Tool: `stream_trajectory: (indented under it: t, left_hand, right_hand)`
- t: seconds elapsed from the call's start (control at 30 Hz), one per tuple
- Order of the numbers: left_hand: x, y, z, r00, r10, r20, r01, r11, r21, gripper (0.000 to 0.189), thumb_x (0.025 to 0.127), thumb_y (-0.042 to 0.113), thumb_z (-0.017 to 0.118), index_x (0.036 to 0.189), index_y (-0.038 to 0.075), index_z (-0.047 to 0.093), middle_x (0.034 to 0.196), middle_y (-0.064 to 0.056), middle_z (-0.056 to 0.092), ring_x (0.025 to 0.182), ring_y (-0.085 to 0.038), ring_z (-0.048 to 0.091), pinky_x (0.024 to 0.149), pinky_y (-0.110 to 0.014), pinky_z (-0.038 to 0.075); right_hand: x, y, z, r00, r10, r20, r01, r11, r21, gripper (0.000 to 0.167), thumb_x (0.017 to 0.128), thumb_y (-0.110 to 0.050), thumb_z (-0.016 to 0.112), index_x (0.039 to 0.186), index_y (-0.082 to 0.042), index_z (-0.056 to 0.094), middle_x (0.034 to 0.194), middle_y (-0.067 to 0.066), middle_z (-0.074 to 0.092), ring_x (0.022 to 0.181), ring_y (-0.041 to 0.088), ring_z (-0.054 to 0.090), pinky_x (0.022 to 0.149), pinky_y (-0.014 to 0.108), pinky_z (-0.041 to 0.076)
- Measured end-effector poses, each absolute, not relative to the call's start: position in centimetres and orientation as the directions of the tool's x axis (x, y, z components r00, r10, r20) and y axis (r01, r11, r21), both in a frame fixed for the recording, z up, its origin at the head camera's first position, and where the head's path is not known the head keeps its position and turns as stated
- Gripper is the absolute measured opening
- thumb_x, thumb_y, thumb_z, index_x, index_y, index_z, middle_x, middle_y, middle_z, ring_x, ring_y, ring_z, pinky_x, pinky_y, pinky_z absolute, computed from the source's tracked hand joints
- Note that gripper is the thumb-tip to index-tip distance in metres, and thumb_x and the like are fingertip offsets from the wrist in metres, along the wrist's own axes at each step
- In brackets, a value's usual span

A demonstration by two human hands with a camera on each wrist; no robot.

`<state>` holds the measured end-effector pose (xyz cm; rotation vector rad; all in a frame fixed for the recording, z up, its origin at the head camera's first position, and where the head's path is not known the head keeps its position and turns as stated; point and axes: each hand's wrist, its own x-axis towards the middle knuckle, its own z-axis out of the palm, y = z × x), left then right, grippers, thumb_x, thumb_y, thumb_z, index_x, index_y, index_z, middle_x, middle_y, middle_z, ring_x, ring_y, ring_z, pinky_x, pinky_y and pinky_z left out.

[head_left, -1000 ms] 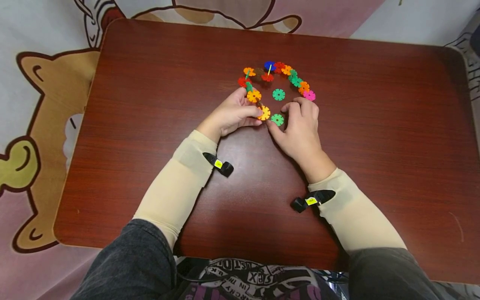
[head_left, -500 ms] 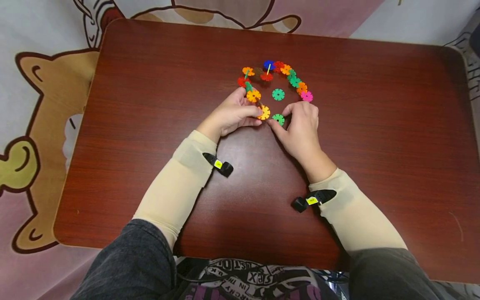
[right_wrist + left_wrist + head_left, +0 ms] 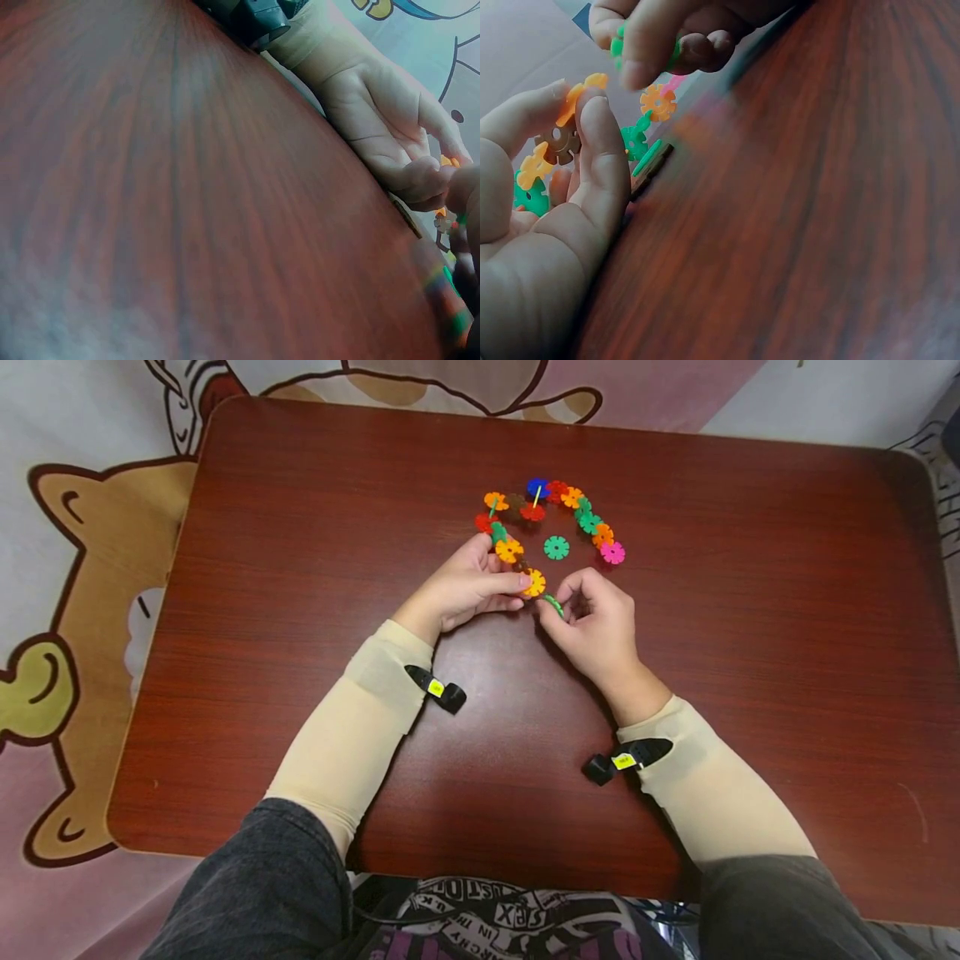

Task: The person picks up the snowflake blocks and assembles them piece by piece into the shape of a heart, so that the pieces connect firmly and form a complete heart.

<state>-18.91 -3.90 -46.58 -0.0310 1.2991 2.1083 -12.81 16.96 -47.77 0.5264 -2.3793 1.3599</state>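
Observation:
My left hand (image 3: 472, 583) pinches a yellow-orange notched plastic disc (image 3: 536, 583) between thumb and fingertip. That disc ends a chain of interlocking discs; a brown disc (image 3: 561, 144) joins it to another yellow-orange one (image 3: 509, 551). Just right of it, my right hand (image 3: 600, 620) holds a loose green disc (image 3: 553, 605) between thumb and index finger, turned nearly edge-on in the head view. The chain curves away to the back and round to a pink disc (image 3: 612, 552) at its other end. In the right wrist view, fingers hide most of the discs.
One loose green disc (image 3: 557, 547) lies on the brown wooden table (image 3: 750, 652), inside the chain's curve. The chain's blue disc (image 3: 537, 487) is at the far side. A cartoon-print cloth (image 3: 120, 527) hangs past the table's left and back edges.
My right thumb and index finger have closed on the near green disc and turned it from flat to edge-on. The pink end of the chain has shifted slightly left.

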Motion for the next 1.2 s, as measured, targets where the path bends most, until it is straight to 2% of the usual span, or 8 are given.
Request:
stream_trajectory:
  t: [0.17,0.37,0.57,0.73,0.9,1.2]
  left_hand:
    - [-18.92,-3.89,-46.62,-0.79,0.514,-0.335,-0.527,-0.289,0.799,0.035,0.099,-0.011,0.066,0.116,0.007,0.04,0.1,-0.017,0.065,0.079,-0.023,0.07,0.069,-0.031,0.062]
    - [-18.88,-3.78,-46.63,-0.791,0.515,-0.329,-0.516,-0.275,0.811,0.037,0.098,-0.013,0.066,0.118,0.006,0.041,0.103,-0.017,0.067,0.078,-0.021,0.069,0.068,-0.029,0.061]
    - [-18.82,-3.68,-46.58,-0.794,0.512,-0.327,-0.506,-0.258,0.823,0.037,0.097,-0.014,0.066,0.118,0.005,0.041,0.104,-0.018,0.068,0.077,-0.02,0.069,0.066,-0.028,0.06]
    - [-18.82,-3.73,-46.53,-0.795,0.495,-0.351,-0.521,-0.26,0.813,0.038,0.098,-0.013,0.067,0.116,0.006,0.04,0.104,-0.018,0.067,0.077,-0.021,0.069,0.066,-0.028,0.061]
    - [-18.74,-3.64,-46.52,-0.8,0.497,-0.335,-0.501,-0.247,0.829,0.04,0.096,-0.015,0.068,0.117,0.004,0.04,0.098,-0.018,0.069,0.073,-0.021,0.068,0.064,-0.029,0.06]
    - [-18.49,-3.55,-46.44,-0.813,0.495,-0.308,-0.452,-0.201,0.869,0.041,0.093,-0.017,0.069,0.116,0.003,0.041,0.092,-0.018,0.072,0.071,-0.021,0.068,0.062,-0.027,0.058]
  right_hand:
    - [-12.81,16.86,-47.86,-0.881,-0.12,0.457,-0.464,0.399,-0.791,0.021,0.084,0.002,0.085,0.085,0.003,0.064,0.073,0.007,0.068,0.061,0.013,0.061,0.061,0.016,0.05]
    - [-12.75,16.69,-47.93,-0.902,-0.055,0.428,-0.415,0.379,-0.827,0.025,0.081,0.0,0.091,0.087,0.001,0.067,0.075,0.008,0.07,0.063,0.004,0.06,0.061,0.015,0.05]
    - [-12.78,16.64,-48.1,-0.903,-0.043,0.427,-0.413,0.361,-0.836,0.026,0.078,0.003,0.092,0.087,0.002,0.067,0.074,0.01,0.07,0.063,0.004,0.059,0.061,0.015,0.049]
    - [-12.79,16.79,-48.03,-0.899,-0.064,0.434,-0.43,0.325,-0.842,0.021,0.082,0.005,0.086,0.09,0.005,0.066,0.075,0.011,0.07,0.064,0.006,0.062,0.062,0.017,0.052]
    - [-12.9,16.94,-48.06,-0.892,-0.077,0.445,-0.442,0.347,-0.827,0.017,0.082,0.004,0.084,0.087,0.005,0.068,0.074,0.011,0.071,0.064,0.004,0.063,0.062,0.016,0.053]
    - [-12.78,16.97,-47.97,-0.87,-0.094,0.484,-0.479,0.398,-0.783,0.017,0.079,0.004,0.089,0.078,0.0,0.073,0.071,0.009,0.073,0.062,0.001,0.061,0.061,0.014,0.05]
